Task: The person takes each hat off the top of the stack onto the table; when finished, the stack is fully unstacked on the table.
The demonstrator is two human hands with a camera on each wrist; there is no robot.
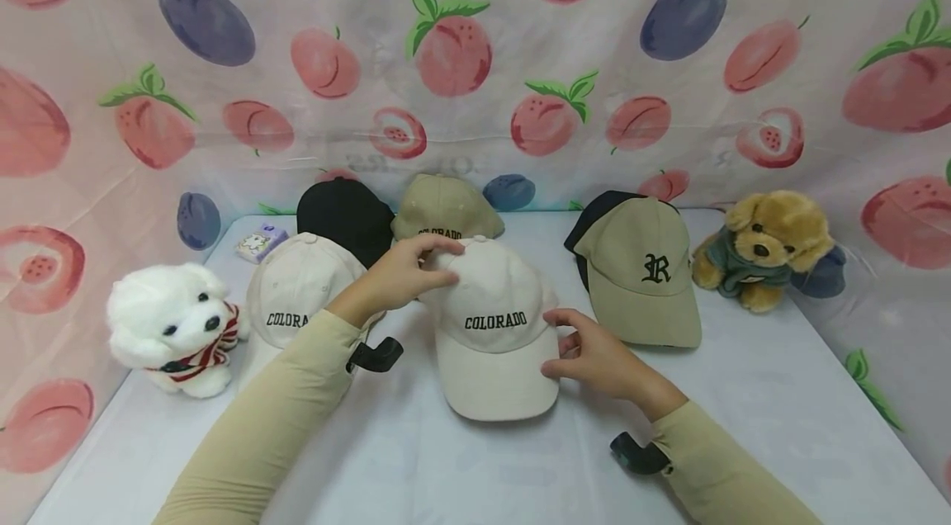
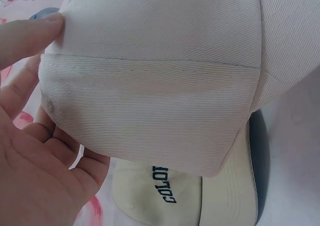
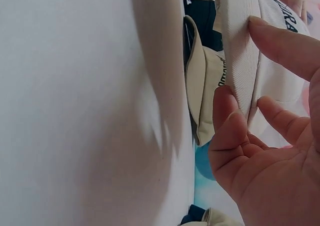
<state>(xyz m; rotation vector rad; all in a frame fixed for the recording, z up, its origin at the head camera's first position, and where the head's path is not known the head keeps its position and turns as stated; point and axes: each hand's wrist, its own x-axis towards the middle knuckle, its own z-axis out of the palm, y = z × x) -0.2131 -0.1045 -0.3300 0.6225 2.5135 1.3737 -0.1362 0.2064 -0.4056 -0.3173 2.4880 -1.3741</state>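
A cream cap [image 1: 496, 294] lettered COLORADO is held up between both hands in the head view, its brim [image 1: 499, 380] pointing down. My left hand [image 1: 397, 276] grips the crown's upper left, thumb and fingers around the fabric; in the left wrist view the hand [image 2: 45, 136] is at the cap's [image 2: 150, 106] edge, fingers partly behind it. At the right side my right hand [image 1: 602, 360] pinches the brim edge, as the right wrist view shows with the thumb and fingers of the hand [image 3: 280, 131] on both sides of the brim [image 3: 240, 51].
Another cream cap [image 1: 297, 286] and a white plush dog [image 1: 174, 327] are at left. Behind stand a black cap [image 1: 345, 215], a khaki cap [image 1: 446, 207] and a small purple box [image 1: 262, 243]. At right are a khaki cap [image 1: 642, 261] over a dark one and a brown plush dog [image 1: 765, 248].
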